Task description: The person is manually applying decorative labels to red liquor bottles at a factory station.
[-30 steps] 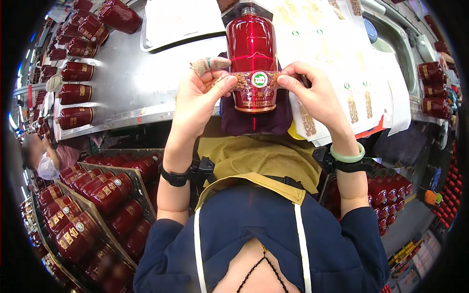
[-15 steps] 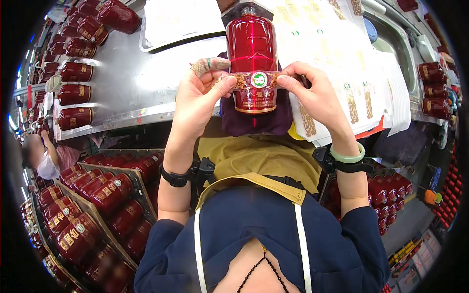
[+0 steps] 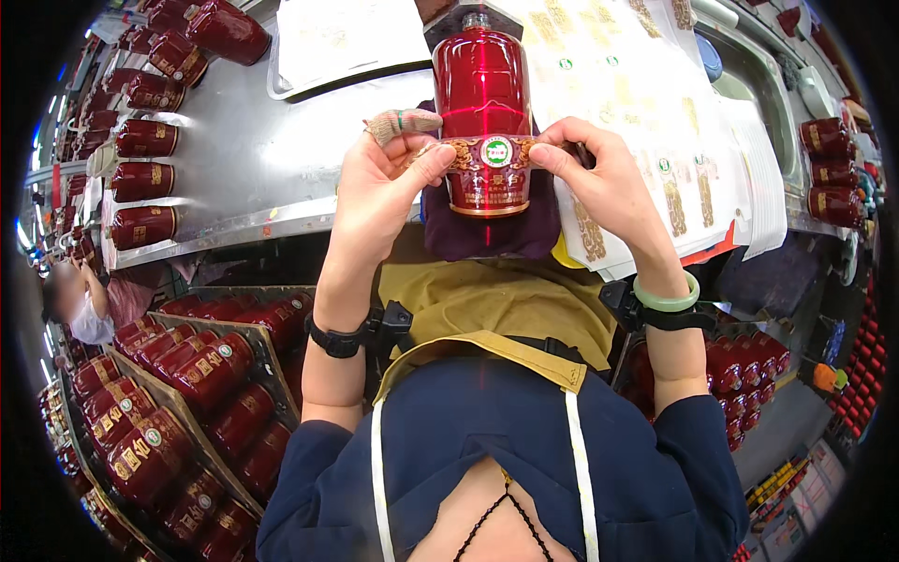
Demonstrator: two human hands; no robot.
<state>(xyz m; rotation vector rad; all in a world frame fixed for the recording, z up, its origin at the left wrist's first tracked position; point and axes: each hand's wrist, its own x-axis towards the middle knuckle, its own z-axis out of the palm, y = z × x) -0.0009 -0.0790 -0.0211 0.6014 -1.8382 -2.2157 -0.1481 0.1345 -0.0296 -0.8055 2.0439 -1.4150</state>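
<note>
Glossy red glass bottle (image 3: 483, 112) lies on our dark purple cloth (image 3: 487, 229), long axis running twelve to six. Our left hand (image 3: 379, 183) at nine and right hand (image 3: 604, 178) at three pinch its gold patterned label band (image 3: 494, 153), both equally near.

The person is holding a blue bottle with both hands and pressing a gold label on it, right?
Not quite: the bottle is red, not blue. The head view shows it lying on a dark cloth, with the left hand and the right hand pressing the ends of a gold label around it.
</note>
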